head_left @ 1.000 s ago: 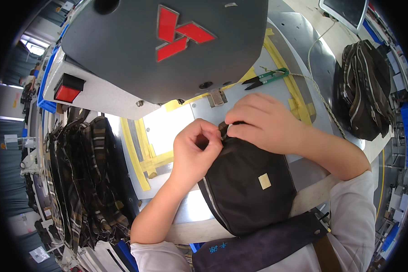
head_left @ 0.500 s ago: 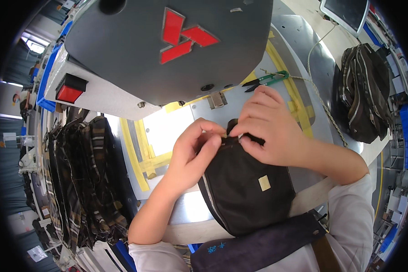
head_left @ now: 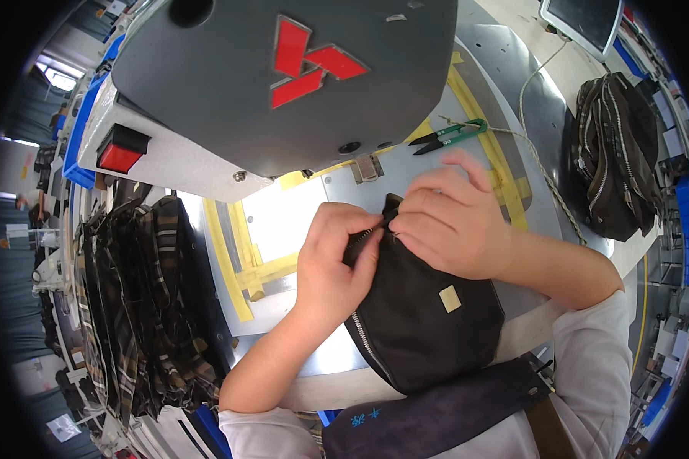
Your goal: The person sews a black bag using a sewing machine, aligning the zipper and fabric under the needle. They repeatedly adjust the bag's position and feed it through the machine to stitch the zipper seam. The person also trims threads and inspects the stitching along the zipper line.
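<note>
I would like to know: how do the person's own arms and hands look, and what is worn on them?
The left hand and right hand are bare, with no glove or watch visible. The forearms are uncovered too, coming out of loose, white, roughly elbow-length sleeves.

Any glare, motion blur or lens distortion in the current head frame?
Head view: glare whitens part of the taped plate; head view: the right hand looks blurred at its raised fingers; head view: edges bend toward the dark fisheye rim.
</note>
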The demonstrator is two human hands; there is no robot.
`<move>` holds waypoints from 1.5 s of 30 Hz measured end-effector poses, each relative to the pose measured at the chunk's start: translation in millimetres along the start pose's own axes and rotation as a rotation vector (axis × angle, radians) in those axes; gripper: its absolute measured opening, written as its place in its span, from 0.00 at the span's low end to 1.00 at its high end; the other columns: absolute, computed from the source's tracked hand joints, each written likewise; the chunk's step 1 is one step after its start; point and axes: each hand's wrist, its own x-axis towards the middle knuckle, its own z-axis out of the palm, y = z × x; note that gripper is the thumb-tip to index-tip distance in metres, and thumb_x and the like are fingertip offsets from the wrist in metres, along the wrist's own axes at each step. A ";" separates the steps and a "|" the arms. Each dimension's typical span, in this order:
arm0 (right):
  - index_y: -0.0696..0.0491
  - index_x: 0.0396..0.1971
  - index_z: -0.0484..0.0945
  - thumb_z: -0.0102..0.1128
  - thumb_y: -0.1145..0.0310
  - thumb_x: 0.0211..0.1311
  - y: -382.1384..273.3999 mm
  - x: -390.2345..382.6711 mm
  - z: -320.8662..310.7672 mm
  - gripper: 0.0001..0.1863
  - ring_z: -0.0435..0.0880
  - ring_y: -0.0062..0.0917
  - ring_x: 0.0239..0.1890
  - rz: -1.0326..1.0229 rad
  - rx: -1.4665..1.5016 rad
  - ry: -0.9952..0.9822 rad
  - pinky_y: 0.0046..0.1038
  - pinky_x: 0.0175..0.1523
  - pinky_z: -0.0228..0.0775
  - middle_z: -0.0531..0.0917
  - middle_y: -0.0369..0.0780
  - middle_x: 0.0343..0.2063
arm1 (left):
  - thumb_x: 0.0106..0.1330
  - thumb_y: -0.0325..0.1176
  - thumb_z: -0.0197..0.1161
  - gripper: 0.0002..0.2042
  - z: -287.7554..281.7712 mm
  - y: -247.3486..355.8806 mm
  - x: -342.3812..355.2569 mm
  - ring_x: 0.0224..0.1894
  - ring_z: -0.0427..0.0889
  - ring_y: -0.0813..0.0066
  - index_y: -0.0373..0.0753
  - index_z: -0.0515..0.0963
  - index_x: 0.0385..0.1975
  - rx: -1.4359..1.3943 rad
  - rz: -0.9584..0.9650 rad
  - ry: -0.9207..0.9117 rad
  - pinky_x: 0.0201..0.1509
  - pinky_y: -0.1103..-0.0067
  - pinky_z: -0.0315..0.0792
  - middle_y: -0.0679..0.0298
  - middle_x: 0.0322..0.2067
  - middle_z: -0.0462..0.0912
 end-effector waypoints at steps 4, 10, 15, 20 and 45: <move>0.48 0.28 0.79 0.62 0.71 0.48 -4.6 -5.6 -0.6 0.05 0.77 0.25 0.41 -0.135 -0.036 0.017 0.40 0.56 0.64 0.79 0.32 0.31 | 0.48 0.19 0.71 0.14 -1.7 0.4 -2.2 0.30 0.81 0.66 0.38 0.77 0.34 0.114 0.100 -0.027 0.29 0.77 0.77 0.62 0.34 0.78; 0.50 0.31 0.80 0.69 0.69 0.44 -4.4 13.4 -15.4 0.11 0.78 0.33 0.39 0.226 0.392 -0.079 0.40 0.54 0.64 0.80 0.34 0.31 | 0.44 0.20 0.72 0.13 -3.0 -1.9 -1.9 0.27 0.81 0.71 0.39 0.78 0.30 0.187 0.250 -0.021 0.24 0.78 0.74 0.65 0.33 0.78; 0.55 0.27 0.79 0.64 0.67 0.50 12.6 25.4 -9.4 0.08 0.80 0.37 0.34 0.522 0.613 -0.471 0.34 0.43 0.69 0.81 0.40 0.27 | 0.40 0.18 0.71 0.13 -0.3 -3.0 -4.3 0.27 0.81 0.68 0.38 0.79 0.26 0.233 0.295 -0.045 0.26 0.78 0.75 0.64 0.30 0.79; 0.55 0.26 0.78 0.61 0.68 0.52 14.6 34.4 1.8 0.06 0.79 0.35 0.33 0.707 0.618 -0.743 0.34 0.43 0.68 0.80 0.41 0.25 | 0.41 0.20 0.71 0.12 3.5 -0.1 -4.4 0.24 0.78 0.68 0.40 0.79 0.26 0.352 0.368 -0.133 0.23 0.77 0.73 0.65 0.27 0.78; 0.50 0.28 0.78 0.65 0.70 0.51 -12.9 0.2 -2.5 0.05 0.79 0.24 0.33 0.180 0.249 -0.044 0.37 0.55 0.66 0.80 0.32 0.28 | 0.37 0.19 0.71 0.16 2.9 -9.3 -0.4 0.25 0.79 0.69 0.41 0.74 0.26 0.150 0.278 0.121 0.23 0.79 0.71 0.65 0.28 0.79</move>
